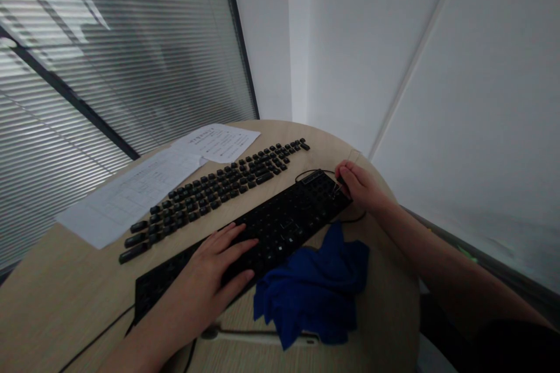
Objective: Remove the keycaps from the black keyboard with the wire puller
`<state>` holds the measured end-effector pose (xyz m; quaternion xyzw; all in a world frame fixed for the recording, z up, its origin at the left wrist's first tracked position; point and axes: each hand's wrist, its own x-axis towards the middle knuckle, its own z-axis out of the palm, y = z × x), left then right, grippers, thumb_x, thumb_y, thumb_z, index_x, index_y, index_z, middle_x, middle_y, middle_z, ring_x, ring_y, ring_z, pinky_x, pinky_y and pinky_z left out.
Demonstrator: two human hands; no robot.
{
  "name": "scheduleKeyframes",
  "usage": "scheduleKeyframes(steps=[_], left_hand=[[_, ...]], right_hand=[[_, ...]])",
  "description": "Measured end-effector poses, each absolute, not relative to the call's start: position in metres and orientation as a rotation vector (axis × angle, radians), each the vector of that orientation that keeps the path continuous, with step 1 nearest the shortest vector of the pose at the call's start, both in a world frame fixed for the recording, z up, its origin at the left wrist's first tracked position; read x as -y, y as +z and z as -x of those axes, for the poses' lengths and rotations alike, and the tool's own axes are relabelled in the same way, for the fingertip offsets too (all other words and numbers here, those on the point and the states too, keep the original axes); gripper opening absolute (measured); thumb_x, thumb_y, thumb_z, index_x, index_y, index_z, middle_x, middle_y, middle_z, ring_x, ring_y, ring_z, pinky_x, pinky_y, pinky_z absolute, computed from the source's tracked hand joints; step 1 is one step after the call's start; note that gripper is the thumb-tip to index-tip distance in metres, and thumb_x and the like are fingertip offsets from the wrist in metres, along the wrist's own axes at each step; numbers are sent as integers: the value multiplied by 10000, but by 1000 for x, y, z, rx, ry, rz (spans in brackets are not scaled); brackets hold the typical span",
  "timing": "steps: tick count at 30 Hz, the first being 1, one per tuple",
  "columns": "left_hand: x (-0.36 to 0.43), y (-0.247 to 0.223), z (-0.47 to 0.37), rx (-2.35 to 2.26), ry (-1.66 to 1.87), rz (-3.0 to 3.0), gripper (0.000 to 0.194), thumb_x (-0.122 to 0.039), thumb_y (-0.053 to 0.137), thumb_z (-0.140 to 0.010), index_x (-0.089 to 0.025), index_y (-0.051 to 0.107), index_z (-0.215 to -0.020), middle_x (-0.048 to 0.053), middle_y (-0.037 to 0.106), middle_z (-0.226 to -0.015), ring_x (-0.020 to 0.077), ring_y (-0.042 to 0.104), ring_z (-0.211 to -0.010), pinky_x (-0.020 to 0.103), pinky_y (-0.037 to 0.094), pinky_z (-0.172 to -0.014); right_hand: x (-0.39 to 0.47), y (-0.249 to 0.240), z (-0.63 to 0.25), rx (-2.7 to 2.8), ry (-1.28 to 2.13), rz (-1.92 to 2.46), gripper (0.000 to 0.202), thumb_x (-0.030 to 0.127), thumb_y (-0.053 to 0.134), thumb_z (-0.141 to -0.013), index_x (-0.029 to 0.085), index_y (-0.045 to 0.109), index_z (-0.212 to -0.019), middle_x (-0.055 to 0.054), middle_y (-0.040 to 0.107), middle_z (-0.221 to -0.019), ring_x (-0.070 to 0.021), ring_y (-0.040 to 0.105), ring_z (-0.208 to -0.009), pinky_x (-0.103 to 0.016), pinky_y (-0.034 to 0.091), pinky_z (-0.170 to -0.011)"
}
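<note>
- Black keyboard (280, 222) lies slantwise on the pale wood counter (389, 309), its near-left end partly behind the left forearm. Most keys stripped; a few small pale-marked pieces remain near the front edge.
- Loose black keycaps (264, 178) set out in slanting rows beyond the keyboard, roughly in keyboard order, longer caps at the left end and one long bar on the nearer side. Bare strip of counter between them and the keyboard.
- Left hand (214, 262): palm down, fingers spread, resting across the keyboard's left-middle part; gripping nothing.
- Right hand (359, 183): at the keyboard's far right end, fingers pinched on a thin wire tool (336, 190), mostly hidden in the grip. Its thin ends reach over the keys there; contact with a key, cannot tell.
- Blue cloth (315, 285) crumpled just beside the keyboard's front edge, a peak reaching up to that edge. Nearest bulky item to the working area.
- White handle (249, 337) runs beneath the cloth, dark end by the left forearm.
- Black cable (96, 338) trails off at lower left; more dark cord behind and beside the keyboard's right end.
- Printed papers (223, 143) beyond the keycaps, toward the window blinds (131, 70). Print too small to read.
- White wall (371, 41) close behind the counter's far right edge.
</note>
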<state>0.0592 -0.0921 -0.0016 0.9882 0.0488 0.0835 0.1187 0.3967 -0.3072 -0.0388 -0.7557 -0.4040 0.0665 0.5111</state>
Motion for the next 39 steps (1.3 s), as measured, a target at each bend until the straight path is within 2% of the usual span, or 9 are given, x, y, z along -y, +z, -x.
scheduleKeyframes(steps=[5, 9, 14, 23, 32, 39], left_hand=[[98, 4, -58, -188, 214, -2858, 422, -414, 610, -1009, -313, 684, -1411, 115, 551, -1602, 359, 524, -1476, 619, 466, -1188], [108, 12, -57, -220, 154, -2825, 441, -378, 659, -989, -274, 679, -1417, 139, 555, -1593, 347, 483, -1508, 599, 436, -1216], [114, 17, -58, -271, 108, -2806, 460, -362, 688, -973, -270, 669, -1424, 152, 535, -1610, 342, 470, -1519, 607, 422, -1218], [111, 13, -57, -249, 172, -2793, 446, -360, 684, -970, -292, 680, -1411, 123, 547, -1605, 345, 477, -1515, 608, 416, -1225], [103, 7, -58, -197, 237, -2815, 415, -379, 628, -997, -298, 695, -1399, 105, 561, -1595, 349, 518, -1480, 601, 453, -1208], [97, 4, -58, -160, 236, -2842, 423, -435, 592, -1014, -310, 692, -1405, 105, 559, -1597, 358, 538, -1461, 613, 469, -1192]], right_hand=[[310, -27, -388, 1027, 163, 1900, 295, 459, 384, -1049, 270, 543, -888, 7, 546, -615, -209, 540, -551, -329, 431, -531], [312, -25, -387, 904, 241, 1931, 282, 474, 403, -1030, 277, 519, -863, 7, 543, -583, -211, 529, -494, -341, 422, -496], [312, -26, -392, 891, 215, 2011, 286, 484, 411, -1018, 275, 542, -874, -7, 587, -561, -238, 586, -510, -361, 448, -513], [310, -26, -388, 946, 239, 1945, 337, 576, 434, -998, 286, 509, -844, -3, 568, -568, -217, 544, -471, -348, 428, -470], [304, -24, -393, 962, 264, 1920, 286, 476, 394, -1022, 281, 493, -838, 10, 561, -599, -202, 546, -492, -328, 431, -479], [305, -26, -397, 1042, 234, 1893, 301, 490, 390, -1044, 280, 500, -859, 16, 562, -617, -199, 562, -534, -318, 422, -518]])
